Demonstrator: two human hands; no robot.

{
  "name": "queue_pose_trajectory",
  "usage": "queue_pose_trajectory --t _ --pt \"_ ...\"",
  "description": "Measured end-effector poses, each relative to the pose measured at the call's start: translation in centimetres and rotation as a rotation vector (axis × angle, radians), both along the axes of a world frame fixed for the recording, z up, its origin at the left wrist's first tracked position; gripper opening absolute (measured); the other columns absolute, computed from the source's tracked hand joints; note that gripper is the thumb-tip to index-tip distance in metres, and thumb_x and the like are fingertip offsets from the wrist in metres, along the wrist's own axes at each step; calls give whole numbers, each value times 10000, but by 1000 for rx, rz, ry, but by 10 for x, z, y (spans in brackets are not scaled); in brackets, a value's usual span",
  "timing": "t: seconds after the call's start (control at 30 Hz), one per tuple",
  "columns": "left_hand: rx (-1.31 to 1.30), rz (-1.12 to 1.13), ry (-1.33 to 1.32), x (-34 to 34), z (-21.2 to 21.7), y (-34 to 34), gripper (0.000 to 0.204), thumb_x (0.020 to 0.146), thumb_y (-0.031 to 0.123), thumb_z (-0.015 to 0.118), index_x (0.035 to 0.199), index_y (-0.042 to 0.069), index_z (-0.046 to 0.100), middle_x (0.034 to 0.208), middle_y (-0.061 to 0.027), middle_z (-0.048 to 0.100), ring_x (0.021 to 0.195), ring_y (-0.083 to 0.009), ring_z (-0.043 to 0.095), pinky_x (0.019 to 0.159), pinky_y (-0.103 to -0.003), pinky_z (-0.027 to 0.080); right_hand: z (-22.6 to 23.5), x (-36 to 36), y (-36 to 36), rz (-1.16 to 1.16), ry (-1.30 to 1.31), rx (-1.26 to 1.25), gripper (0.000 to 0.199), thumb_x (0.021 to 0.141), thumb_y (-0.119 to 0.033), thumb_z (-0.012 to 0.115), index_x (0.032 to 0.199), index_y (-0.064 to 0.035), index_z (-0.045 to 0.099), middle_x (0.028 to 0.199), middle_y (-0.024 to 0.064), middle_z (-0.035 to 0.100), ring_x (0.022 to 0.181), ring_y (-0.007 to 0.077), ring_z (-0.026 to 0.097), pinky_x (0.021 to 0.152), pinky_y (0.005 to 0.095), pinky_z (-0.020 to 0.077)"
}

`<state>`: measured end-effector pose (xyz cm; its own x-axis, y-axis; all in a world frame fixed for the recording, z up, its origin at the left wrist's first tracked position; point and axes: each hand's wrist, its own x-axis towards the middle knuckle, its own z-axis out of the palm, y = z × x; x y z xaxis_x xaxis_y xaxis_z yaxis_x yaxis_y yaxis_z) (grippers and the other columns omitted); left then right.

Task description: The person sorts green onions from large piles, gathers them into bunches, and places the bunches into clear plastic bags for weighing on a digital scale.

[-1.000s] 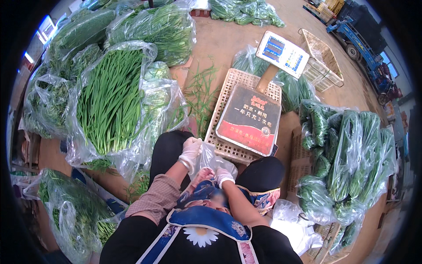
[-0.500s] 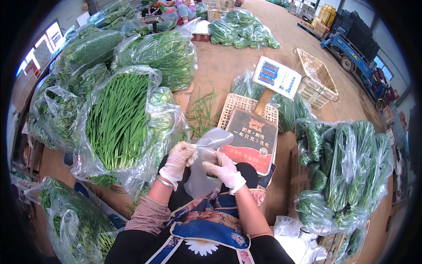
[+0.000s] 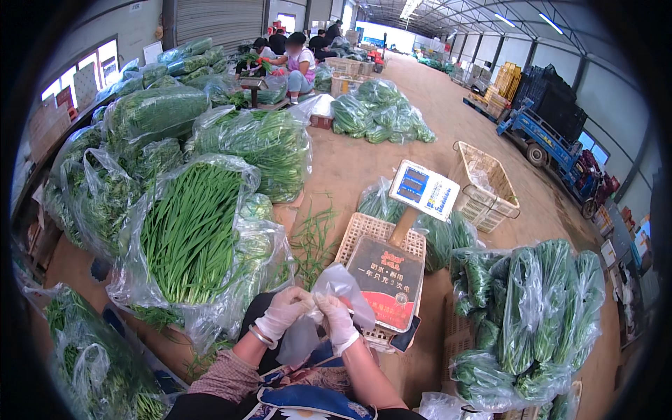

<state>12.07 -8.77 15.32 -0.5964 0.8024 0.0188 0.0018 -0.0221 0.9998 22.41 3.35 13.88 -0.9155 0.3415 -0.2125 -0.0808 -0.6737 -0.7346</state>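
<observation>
Both forearms are brought in from the lower edge and angled toward each other, so that the hands meet close together in front of the body. The left hand [image 3: 282, 313] is covered by a thin white glove, its fingers curled and pinched shut; a bracelet is worn at its wrist. The right hand [image 3: 337, 320], gloved likewise, is closed in a pinch beside it.

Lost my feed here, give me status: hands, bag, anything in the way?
Left hand and right hand, gloved, both grip the clear plastic bag at its mouth. Bag held up over the lap. Weighing scale just ahead, not touching.
</observation>
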Motion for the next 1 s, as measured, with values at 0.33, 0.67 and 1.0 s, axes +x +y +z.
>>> queue_pose_trajectory --t 0.33,0.67,1.0 --pt "270 122 -20 7 26 11 89 843 49 622 928 41 598 915 -34 620 827 -105 568 743 -257 479 27 9 26 -8 -79 201 255 897 -315 584 873 -62 609 743 28 629 620 121 589 582 260 492" --pt "641 99 -429 -35 94 5 55 879 97 539 921 70 513 788 -16 540 574 -56 432 517 -208 393 45 5 116 -592 309 -177 222 925 -216 465 962 -30 581 912 97 640 813 209 630 749 352 541" --pt "76 489 212 -116 -9 18 322 825 226 675 1008 49 478 895 -41 522 779 -130 513 747 -288 478 22 72 243 -999 -43 670 194 933 -243 510 884 -86 613 820 -3 595 726 94 536 656 247 445"
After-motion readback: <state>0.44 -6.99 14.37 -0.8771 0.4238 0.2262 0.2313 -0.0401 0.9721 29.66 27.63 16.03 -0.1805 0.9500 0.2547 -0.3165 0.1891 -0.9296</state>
